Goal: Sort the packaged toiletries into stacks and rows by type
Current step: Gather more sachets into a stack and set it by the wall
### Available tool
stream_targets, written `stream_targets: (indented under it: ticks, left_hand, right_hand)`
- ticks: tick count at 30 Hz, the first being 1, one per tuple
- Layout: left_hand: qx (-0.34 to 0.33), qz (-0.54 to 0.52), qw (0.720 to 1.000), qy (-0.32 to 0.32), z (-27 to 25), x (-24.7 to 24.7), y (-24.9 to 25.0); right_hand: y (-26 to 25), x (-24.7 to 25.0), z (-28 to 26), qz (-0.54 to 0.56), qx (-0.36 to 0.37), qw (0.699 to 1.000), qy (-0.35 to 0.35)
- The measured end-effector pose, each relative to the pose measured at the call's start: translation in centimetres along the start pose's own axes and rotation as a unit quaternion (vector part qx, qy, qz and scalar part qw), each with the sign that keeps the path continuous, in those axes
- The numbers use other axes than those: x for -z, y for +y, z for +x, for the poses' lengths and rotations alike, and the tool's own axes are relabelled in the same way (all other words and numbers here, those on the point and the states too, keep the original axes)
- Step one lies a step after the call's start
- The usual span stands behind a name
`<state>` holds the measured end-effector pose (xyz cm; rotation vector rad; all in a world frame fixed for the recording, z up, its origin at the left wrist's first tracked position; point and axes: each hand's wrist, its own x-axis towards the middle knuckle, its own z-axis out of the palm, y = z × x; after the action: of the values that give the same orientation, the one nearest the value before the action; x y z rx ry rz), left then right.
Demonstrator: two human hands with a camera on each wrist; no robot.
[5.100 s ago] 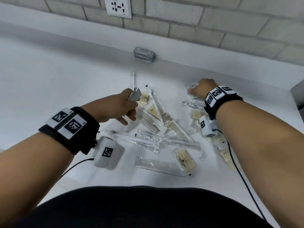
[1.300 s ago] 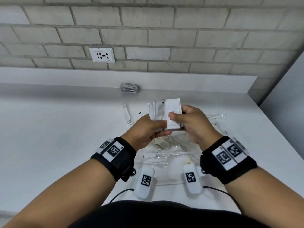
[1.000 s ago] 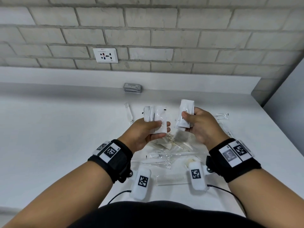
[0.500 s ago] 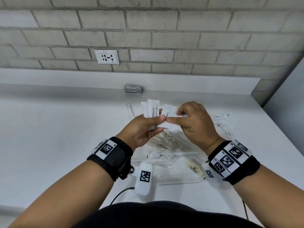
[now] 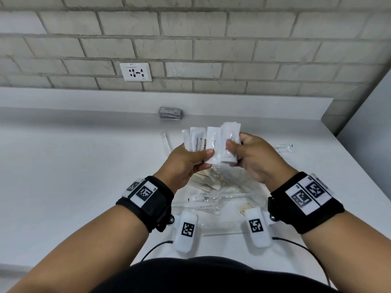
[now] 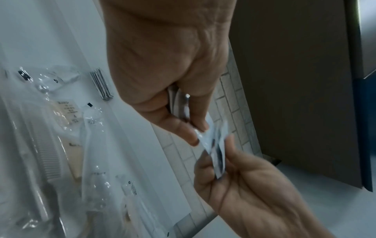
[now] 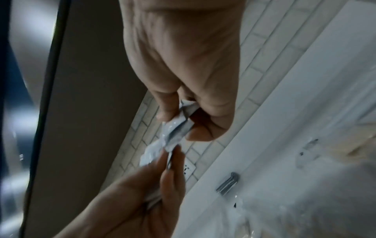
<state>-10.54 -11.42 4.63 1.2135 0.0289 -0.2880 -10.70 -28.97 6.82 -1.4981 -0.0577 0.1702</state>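
Over the counter, my left hand pinches a fan of white toothpaste sachets between thumb and fingers. My right hand pinches one more white sachet upright against the right side of that fan. In the left wrist view the left hand and right hand meet at the sachets. In the right wrist view, the right hand grips a crumpled sachet above the left hand.
A loose pile of clear-wrapped combs and toothbrushes lies under my hands. A stack of grey sachets sits by the back ledge. One wrapped toothbrush lies at the left, a clear packet at the right. A wall socket is behind.
One second ago my hands were apart, each with sachets. They came together, and the right hand's sachet now stands upright beside the left hand's fan.
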Motion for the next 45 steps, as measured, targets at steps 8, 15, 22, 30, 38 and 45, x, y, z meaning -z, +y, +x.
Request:
stream_targets:
  ticks: [8, 15, 22, 30, 38, 45]
  left_hand:
    - [0.075, -0.053, 0.995, -0.043, -0.4, 0.6, 0.4]
    - [0.062, 0.164, 0.983, -0.049, -0.9, 1.2, 1.4]
    - [-0.009, 0.128, 0.992, 0.024, -0.2, 2.0, 2.1]
    - [0.020, 0.093, 0.995, -0.026, 0.2, 1.5, 1.5]
    - [0.078, -0.033, 0.996, -0.034, -0.1, 2.5, 0.3]
    - [0.031, 0.084, 0.996, -0.025, -0.3, 1.2, -0.3]
  right_hand:
    - [1.2, -0.4, 1.5, -0.053, -0.004, 0.993, 0.108]
    - [-3.3, 0.3, 1.7, -0.223, 0.096, 0.969, -0.039]
    - [-1.4, -0.3, 0.9, -0.357, -0.004, 0.928, -0.109]
    - [-1.0, -1.7, 1.0, -0.375, 0.040, 0.922, -0.083]
    - [1.7, -0.5, 0.5, -0.164, -0.053, 0.985, -0.006]
    - [0.8, -2.3, 1.0, -0.015, -0.036, 0.999, 0.004]
